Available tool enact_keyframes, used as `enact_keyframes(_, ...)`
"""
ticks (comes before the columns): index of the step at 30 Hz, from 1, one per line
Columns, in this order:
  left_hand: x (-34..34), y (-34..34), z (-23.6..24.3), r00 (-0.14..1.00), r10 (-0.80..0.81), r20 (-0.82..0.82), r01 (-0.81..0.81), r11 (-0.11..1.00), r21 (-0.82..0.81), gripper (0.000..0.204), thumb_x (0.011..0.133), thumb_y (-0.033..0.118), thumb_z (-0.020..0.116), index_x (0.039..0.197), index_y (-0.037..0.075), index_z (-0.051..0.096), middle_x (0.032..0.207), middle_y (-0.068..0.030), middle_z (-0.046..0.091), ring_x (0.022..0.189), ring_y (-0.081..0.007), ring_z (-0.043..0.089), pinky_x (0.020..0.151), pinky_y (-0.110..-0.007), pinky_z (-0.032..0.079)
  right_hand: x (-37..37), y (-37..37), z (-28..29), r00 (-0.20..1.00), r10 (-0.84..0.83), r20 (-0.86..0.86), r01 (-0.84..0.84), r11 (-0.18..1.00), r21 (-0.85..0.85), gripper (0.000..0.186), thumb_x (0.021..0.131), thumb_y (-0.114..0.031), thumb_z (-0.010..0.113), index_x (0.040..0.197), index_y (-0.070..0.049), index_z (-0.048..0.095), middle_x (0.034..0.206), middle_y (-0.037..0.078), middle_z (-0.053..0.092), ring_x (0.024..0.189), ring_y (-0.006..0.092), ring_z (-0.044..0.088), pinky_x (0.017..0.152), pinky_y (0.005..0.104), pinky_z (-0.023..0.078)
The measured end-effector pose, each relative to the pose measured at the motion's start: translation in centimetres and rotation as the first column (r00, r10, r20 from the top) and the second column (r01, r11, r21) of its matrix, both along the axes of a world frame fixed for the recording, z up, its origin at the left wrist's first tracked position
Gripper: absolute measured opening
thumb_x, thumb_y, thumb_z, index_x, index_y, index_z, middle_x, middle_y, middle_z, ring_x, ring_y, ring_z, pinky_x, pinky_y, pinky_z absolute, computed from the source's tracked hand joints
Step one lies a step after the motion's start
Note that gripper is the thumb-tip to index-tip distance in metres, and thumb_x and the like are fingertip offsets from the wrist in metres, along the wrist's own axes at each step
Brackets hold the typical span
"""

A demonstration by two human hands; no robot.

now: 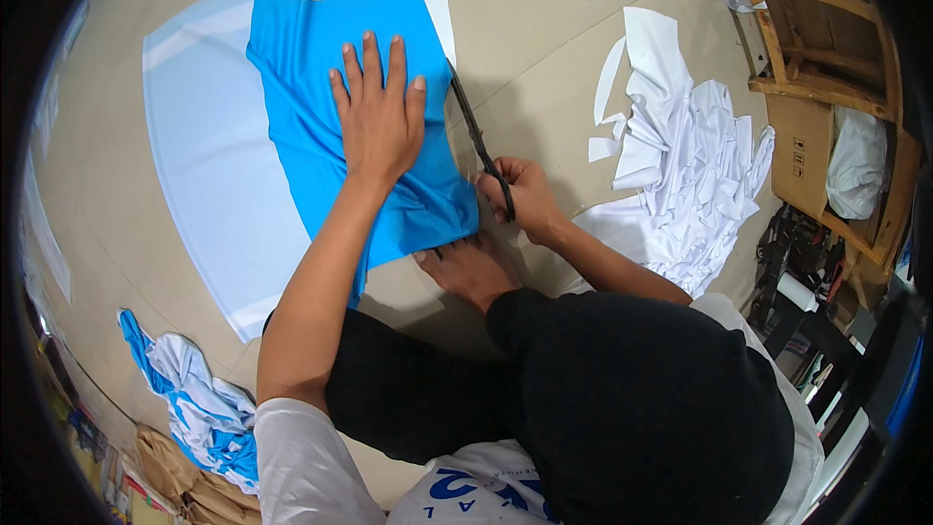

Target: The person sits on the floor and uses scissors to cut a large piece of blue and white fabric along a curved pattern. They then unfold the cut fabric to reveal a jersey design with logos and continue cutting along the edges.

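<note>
Bright blue fabric [311, 24] lies over a pale blue-white sheet [209, 156] on the floor, with a white strip showing at its top right. My left hand [374, 122] presses flat on the blue fabric, fingers spread. My right hand [525, 190] grips black scissors [471, 126] by the handles; the blades point up along the fabric's right edge, near the white strip. My bare foot [476, 272] rests at the fabric's lower edge, beside my bent legs in black clothing.
Crumpled white fabric pieces [666, 165] lie to the right. Blue-white bundled fabric [204, 403] and brown material [160, 457] lie at lower left. Along the right stand a wooden frame [777, 87], a cardboard panel [797, 165], a white bag [855, 160] and dark clutter.
</note>
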State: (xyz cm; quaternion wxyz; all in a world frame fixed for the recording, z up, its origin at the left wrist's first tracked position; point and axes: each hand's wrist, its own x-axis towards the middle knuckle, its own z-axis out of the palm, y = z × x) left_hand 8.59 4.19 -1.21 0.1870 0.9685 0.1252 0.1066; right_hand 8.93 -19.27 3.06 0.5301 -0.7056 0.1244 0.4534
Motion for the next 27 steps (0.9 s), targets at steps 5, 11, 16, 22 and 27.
enact_keyframes(5, 0.07, 0.06, -0.06, 1.000, -0.004, 0.013, 0.004, 1.000, -0.012, 0.058, 0.114, 0.037, 0.045, 0.163, 0.007, 0.047, 0.171, -0.0281, 0.036, 0.160, -0.0537, 0.026, 0.128, -0.070, 0.015, -0.25, -0.12, -0.43, 0.999, -0.033, -0.012, 0.034, 0.999, 0.036, 0.028, 0.092, -0.023, 0.079, 0.078, -0.006, 0.062, 0.061, 0.001, 0.059, 0.049, 0.0095, 0.053, 0.046, 0.0274, 0.040)
enact_keyframes(11, 0.12, 0.03, -0.08, 1.000, -0.006, 0.014, 0.006, 1.000, 0.008, 0.057, 0.116, 0.038, 0.043, 0.165, 0.010, 0.046, 0.171, -0.0269, 0.036, 0.159, -0.0531, 0.026, 0.128, -0.070, 0.016, -0.25, -0.01, -0.41, 1.000, -0.017, -0.005, 0.017, 1.000, 0.018, 0.028, 0.092, -0.022, 0.079, 0.078, -0.006, 0.062, 0.061, 0.001, 0.059, 0.050, 0.0096, 0.054, 0.047, 0.0267, 0.040)
enact_keyframes(16, 0.07, 0.12, -0.20, 1.000, -0.004, 0.020, 0.003, 1.000, 0.012, 0.057, 0.116, 0.040, 0.043, 0.164, 0.010, 0.046, 0.171, -0.0268, 0.036, 0.159, -0.0530, 0.027, 0.128, -0.070, 0.017, -0.22, 0.22, -0.17, 1.000, -0.015, -0.003, 0.015, 1.000, 0.010, 0.028, 0.092, -0.023, 0.079, 0.077, -0.006, 0.062, 0.060, 0.001, 0.059, 0.050, 0.0096, 0.054, 0.047, 0.0263, 0.040)
enact_keyframes(22, 0.03, 0.14, -0.23, 1.000, -0.006, 0.020, 0.005, 1.000, 0.018, 0.057, 0.116, 0.041, 0.042, 0.165, 0.010, 0.046, 0.171, -0.0266, 0.036, 0.159, -0.0527, 0.027, 0.128, -0.070, 0.017, -0.37, 0.25, -0.03, 1.000, -0.021, -0.001, 0.021, 1.000, 0.018, 0.029, 0.094, -0.023, 0.078, 0.078, -0.006, 0.062, 0.060, 0.001, 0.059, 0.050, 0.0096, 0.053, 0.047, 0.0262, 0.040)
enact_keyframes(27, 0.03, 0.15, -0.17, 1.000, -0.008, 0.021, 0.008, 1.000, 0.015, 0.057, 0.116, 0.041, 0.042, 0.164, 0.010, 0.046, 0.171, -0.0266, 0.036, 0.159, -0.0526, 0.028, 0.128, -0.070, 0.017, -0.39, 0.21, -0.04, 1.000, -0.016, 0.001, 0.016, 1.000, 0.013, 0.028, 0.094, -0.023, 0.077, 0.078, -0.006, 0.062, 0.060, 0.001, 0.059, 0.049, 0.0094, 0.053, 0.046, 0.0265, 0.039)
